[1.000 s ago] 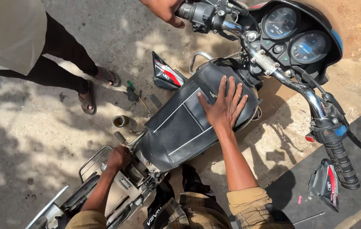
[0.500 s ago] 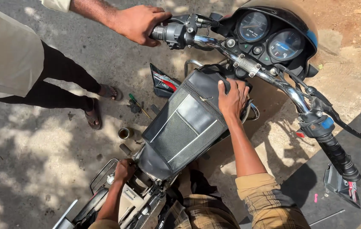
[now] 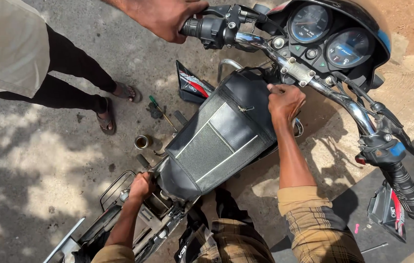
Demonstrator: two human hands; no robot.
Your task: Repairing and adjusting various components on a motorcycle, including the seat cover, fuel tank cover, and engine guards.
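A: Right hand (image 3: 285, 102)?
B: Curled at the front edge of the tank (image 3: 221, 141), upper centre of the frame, fingers closed on that edge just under the handlebar (image 3: 314, 80)

A: Left hand (image 3: 141, 186)?
B: Low, left of centre, wrapped around the rear end of the tank, just above the bare frame (image 3: 151, 219)

A: And the tank itself?
B: Sat in the middle of the frame, black with a grey padded cover and a zip, tilted from lower left up to upper right, gripped at both ends

A: Anyone else?
B: Another person's hand (image 3: 165, 18) at top centre, closed around the left grip (image 3: 202, 28). Same person's legs and sandals (image 3: 107, 119) in the upper left, standing well apart from the tank

A: Around the bike?
B: Two round gauges (image 3: 331, 36) at top right, a chrome bar running down to the right grip (image 3: 406, 187) at right edge. Small metal cup (image 3: 142, 142) and a green screwdriver (image 3: 160, 109) on the ground left of the tank, a red-and-black side panel (image 3: 192, 85) just beyond, a second panel (image 3: 389, 209) at lower right
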